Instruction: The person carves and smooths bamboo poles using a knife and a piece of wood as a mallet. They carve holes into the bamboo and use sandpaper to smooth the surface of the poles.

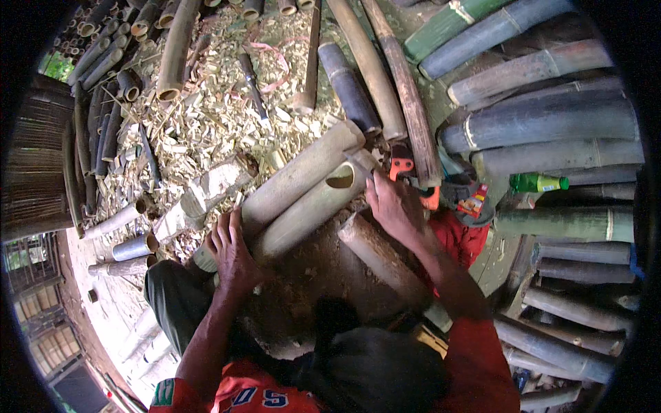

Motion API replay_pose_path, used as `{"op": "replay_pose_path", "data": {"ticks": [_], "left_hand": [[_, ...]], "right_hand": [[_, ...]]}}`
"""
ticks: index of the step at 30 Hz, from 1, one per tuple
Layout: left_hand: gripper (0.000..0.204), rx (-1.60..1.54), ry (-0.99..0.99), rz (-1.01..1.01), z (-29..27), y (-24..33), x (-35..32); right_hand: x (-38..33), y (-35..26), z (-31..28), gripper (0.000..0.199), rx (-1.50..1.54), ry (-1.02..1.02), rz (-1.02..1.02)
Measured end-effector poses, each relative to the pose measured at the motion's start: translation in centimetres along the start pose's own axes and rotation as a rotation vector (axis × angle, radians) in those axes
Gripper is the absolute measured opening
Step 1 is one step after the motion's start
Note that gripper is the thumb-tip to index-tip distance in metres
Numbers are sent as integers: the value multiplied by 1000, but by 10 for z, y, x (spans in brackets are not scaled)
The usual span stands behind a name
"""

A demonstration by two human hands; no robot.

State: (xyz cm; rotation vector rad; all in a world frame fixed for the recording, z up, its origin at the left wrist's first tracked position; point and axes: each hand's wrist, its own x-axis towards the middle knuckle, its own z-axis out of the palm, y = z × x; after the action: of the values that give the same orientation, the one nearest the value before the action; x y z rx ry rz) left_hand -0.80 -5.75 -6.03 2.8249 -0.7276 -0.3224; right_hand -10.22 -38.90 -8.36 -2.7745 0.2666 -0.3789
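A pale bamboo tube [303, 217] slants across in front of me, with an oval opening cut near its far right end. My left hand [234, 255] is closed over the near left end of this tube. Against its far side lies a thicker bamboo tube [296, 175]. My right hand [398, 208] is closed at the opening's end, gripping a flat grey-bladed tool [361, 160]. The blade meets the tube's end beside the opening; the tool's handle is hidden in my fingers.
Wood chips [213, 131] cover the ground ahead, with a narrow dark tool [253, 88] lying on them. An orange tool handle [401, 164] and a green bottle [537, 183] are on the right. Bamboo poles [551, 127] are stacked beyond. A short log [382, 255] lies by my right forearm.
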Motion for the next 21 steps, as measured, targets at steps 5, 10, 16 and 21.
{"op": "replay_pose_path", "data": {"ticks": [5,10,16,21], "left_hand": [[148,-6,-7,-2,-4,3,4],[145,-6,9,3,-2,1,1],[140,23,36,-10,2,-7,-1],[142,15,29,19,-2,-3,2]], "right_hand": [[-1,3,-7,24,5,25,-80],[-2,-4,-20,23,147,-94,86],[-15,-23,-4,24,344,-100,101],[-25,-26,19,23,394,22,41]]}}
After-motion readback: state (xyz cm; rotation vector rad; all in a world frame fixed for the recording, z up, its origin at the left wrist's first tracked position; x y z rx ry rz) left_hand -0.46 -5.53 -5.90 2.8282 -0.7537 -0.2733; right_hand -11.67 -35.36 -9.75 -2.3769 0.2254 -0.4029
